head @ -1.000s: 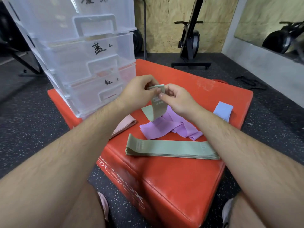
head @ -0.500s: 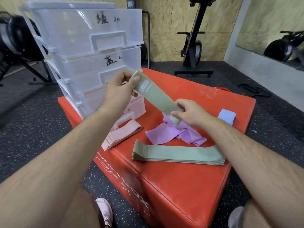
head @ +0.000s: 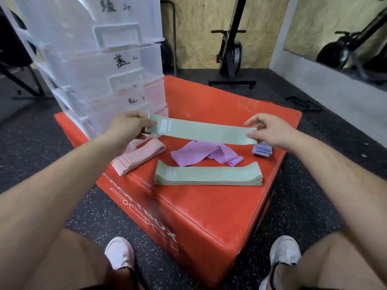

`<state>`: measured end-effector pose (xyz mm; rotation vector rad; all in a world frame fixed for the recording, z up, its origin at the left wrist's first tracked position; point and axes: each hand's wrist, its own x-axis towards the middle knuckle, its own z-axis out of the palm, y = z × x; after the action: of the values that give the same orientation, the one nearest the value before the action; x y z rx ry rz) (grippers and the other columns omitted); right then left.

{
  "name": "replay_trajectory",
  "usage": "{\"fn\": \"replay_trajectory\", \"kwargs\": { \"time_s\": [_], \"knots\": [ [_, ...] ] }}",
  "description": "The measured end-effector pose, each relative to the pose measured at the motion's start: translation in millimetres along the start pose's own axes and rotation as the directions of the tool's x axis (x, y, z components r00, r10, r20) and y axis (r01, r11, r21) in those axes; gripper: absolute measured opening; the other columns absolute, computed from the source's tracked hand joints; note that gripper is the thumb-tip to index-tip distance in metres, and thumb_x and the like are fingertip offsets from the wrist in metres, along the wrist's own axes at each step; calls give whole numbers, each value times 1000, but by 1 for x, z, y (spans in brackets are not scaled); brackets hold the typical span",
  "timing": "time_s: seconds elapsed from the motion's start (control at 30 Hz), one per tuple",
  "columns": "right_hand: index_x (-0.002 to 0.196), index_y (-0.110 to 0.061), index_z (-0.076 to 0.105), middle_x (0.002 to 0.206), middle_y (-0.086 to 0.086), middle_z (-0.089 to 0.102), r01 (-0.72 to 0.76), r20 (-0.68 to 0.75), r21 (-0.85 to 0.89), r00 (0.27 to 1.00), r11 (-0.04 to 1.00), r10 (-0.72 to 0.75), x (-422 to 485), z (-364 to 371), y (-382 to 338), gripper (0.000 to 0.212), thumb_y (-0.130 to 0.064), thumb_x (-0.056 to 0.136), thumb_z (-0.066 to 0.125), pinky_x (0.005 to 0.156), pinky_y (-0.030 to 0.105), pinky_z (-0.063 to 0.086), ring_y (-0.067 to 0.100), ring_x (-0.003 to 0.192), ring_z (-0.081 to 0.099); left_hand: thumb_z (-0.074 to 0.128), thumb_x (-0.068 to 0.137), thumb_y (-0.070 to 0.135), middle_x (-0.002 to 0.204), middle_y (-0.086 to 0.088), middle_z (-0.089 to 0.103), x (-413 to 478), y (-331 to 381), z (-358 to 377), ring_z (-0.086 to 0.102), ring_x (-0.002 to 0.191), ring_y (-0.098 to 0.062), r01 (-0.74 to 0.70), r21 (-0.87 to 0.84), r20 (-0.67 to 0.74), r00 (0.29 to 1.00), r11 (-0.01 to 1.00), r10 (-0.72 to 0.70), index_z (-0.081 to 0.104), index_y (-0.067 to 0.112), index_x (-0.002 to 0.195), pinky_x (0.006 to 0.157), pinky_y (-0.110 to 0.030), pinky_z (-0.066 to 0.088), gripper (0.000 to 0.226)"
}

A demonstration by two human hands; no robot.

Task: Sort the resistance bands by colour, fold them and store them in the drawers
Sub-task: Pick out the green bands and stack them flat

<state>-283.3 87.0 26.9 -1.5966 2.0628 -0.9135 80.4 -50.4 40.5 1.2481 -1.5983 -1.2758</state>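
Note:
A green resistance band (head: 201, 131) is stretched flat and level above the red box (head: 209, 206). My left hand (head: 127, 127) pinches its left end and my right hand (head: 270, 130) pinches its right end. Below it on the box lie a crumpled purple band (head: 201, 152), a stack of flat green bands (head: 209, 175), a stack of pink bands (head: 138, 156) at the left and a folded blue-violet band (head: 261, 149) at the right. A clear plastic drawer unit (head: 100, 59) with handwritten labels stands at the box's back left.
The lowest drawer (head: 155, 95) shows something pink inside. Speckled black rubber floor surrounds the box, with my two shoes (head: 120, 253) at its near corner. A black exercise machine (head: 230, 57) stands against the wooden back wall, and a grey ledge (head: 335, 88) runs along the right.
The green band was held bunched between both hands, then tilted. Now it is pulled out full length and level, my right hand having moved right and my left hand down.

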Motion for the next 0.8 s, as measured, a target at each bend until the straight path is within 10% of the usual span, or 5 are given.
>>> {"fn": "replay_trajectory", "kwargs": {
  "time_s": [0.17, 0.4, 0.8],
  "knots": [
    [100, -21, 67, 79, 6, 63, -34, 68, -20, 997, 999, 36, -28, -2, 6, 22, -9, 85, 77, 62, 31, 48, 17, 59, 56, 76, 81, 6, 61, -1, 67, -22, -13, 9, 60, 54, -13, 58, 142, 43, 997, 988, -65, 65, 17, 60, 58, -26, 50, 26],
    [91, -21, 73, 69, -5, 61, -27, 94, -149, 995, 988, 42, -60, 10, 13, 10, -13, 84, 75, 61, 22, 42, 9, 61, 53, 72, 82, 1, 67, -11, 57, -49, -33, 27, 52, 44, -11, 43, 368, 86, 993, 929, -80, 61, 7, 78, 37, -14, 39, 13],
    [87, -26, 71, 77, -11, 63, 61, 119, -365, 993, 929, -18, -68, 33, 25, 4, -22, 86, 71, 60, 21, 40, 14, 71, 57, 74, 77, 20, 77, -3, 62, -52, -65, 28, 61, 63, -22, -83, 589, 95, 995, 804, 33, 57, 24, 93, 61, -34, 52, 25]
  ]
}}
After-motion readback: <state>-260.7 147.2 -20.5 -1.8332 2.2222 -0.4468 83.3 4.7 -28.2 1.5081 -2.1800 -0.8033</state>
